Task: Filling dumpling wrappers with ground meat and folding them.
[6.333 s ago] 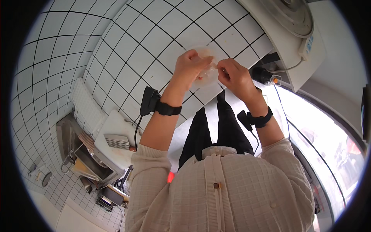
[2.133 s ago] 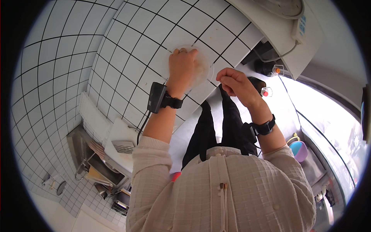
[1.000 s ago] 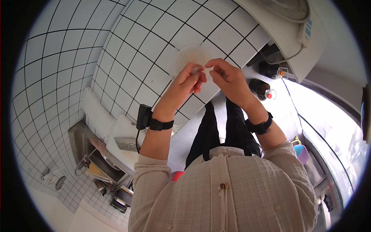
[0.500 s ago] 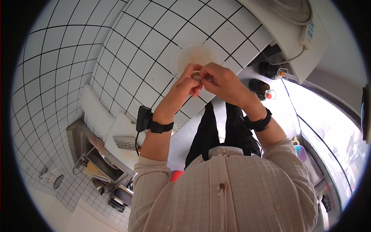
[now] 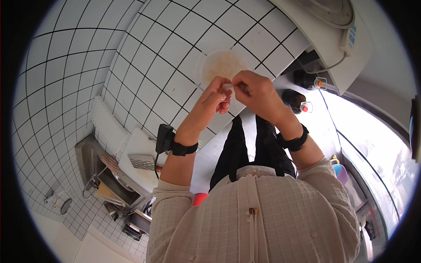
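Note:
My left hand [image 5: 212, 98] and my right hand [image 5: 258, 93] meet above the near side of a tiled counter [image 5: 158, 90]. Between their fingertips is a small whitish, translucent piece [image 5: 228, 86], pinched from both sides; its kind is too small to make out. Just beyond the hands stands a round clear bowl [image 5: 204, 70] with pale pinkish-beige pieces [image 5: 226, 63] in it. My right hand covers part of the bowl's near right side. Each wrist wears a black strap, and the left one carries a black box [image 5: 165, 138].
Left of me lie a white cutting board [image 5: 141, 172] and a cleaver [image 5: 142, 162], beside a metal sink [image 5: 116, 186]. Two dark bottles [image 5: 293, 100] with clip stoppers stand right of the counter. A power strip [image 5: 349, 41] sits on a white surface at upper right.
My hands have drawn slightly apart, the right one shifting right. The whitish piece now shows stretched between the fingertips, and more of the bowl's contents are visible.

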Demonstrator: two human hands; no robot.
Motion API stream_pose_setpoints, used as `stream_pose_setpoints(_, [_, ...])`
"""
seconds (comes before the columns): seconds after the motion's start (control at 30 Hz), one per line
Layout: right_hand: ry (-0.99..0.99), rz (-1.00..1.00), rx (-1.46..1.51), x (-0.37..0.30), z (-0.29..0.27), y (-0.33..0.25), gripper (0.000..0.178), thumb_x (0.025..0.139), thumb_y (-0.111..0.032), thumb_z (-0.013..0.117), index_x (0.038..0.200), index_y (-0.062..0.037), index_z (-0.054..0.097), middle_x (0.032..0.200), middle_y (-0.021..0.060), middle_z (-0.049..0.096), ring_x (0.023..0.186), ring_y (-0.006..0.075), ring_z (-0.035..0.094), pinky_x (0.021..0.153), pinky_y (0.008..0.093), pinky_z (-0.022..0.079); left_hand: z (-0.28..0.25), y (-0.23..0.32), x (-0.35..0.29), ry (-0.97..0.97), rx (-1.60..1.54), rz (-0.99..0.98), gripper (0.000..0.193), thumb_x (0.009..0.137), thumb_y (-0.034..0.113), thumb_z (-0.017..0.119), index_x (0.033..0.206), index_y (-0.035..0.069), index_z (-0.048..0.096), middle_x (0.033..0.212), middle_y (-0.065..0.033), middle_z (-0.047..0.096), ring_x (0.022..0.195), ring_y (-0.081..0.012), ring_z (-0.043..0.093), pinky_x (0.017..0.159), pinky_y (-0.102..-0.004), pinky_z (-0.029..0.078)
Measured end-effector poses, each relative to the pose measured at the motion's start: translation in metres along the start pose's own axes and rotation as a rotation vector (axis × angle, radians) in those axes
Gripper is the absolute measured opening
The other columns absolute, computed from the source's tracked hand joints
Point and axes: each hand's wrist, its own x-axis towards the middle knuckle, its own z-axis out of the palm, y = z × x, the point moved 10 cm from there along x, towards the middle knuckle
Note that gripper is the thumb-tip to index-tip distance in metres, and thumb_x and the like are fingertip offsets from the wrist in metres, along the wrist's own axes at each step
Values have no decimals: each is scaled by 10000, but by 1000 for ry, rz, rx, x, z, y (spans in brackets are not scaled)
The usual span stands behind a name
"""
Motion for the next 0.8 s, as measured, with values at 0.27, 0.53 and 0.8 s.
stream_pose_setpoints(0.27, [-46,250,422,-10,-24,39,79,850,-12,612,927,-27,604,787,-35,562,643,22,446,560,204,378,-17,30,3,212,784,381,311,899,1,446,1198,23,532,1139,-104,606,1056,-193,579,742,-266,471])
stream_pose_setpoints(0.53, [-113,240,1106,-18,-31,44,97,841,-9,504,770,-72,482,884,151,592,542,73,393,477,194,313,-31,21,20,336,823,398,249,917,2,482,1147,12,576,1135,-136,626,1033,-221,627,711,-322,514])
stream_pose_setpoints(0.8, [-72,434,1030,-26,-30,48,194,872,20,449,1010,-38,572,722,68,546,502,60,388,435,192,281,-16,13,43,374,1298,288,176,827,41,625,988,16,560,939,-190,629,852,-372,626,700,-400,500])
